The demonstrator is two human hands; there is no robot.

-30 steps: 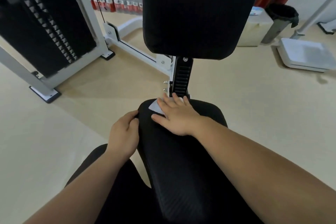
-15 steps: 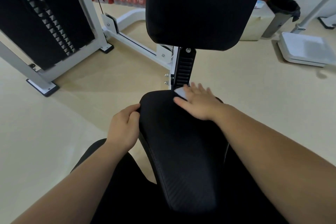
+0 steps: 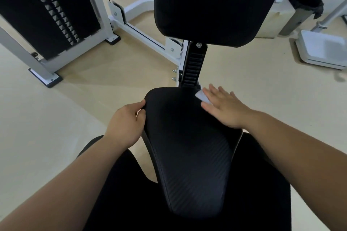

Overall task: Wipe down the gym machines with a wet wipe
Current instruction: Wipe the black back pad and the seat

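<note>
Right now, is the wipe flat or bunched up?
Flat, as far as shows: the wet wipe lies pressed under the right hand on the seat pad; most is hidden.

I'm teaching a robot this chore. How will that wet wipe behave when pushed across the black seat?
Probably floppy: the wipe lies thin and flat under the straight fingers of the right hand, so it may bunch unless pressed. Likely very light, being a small thin sheet. It might drag on the fine woven-looking texture of the seat rather than glide.
</note>
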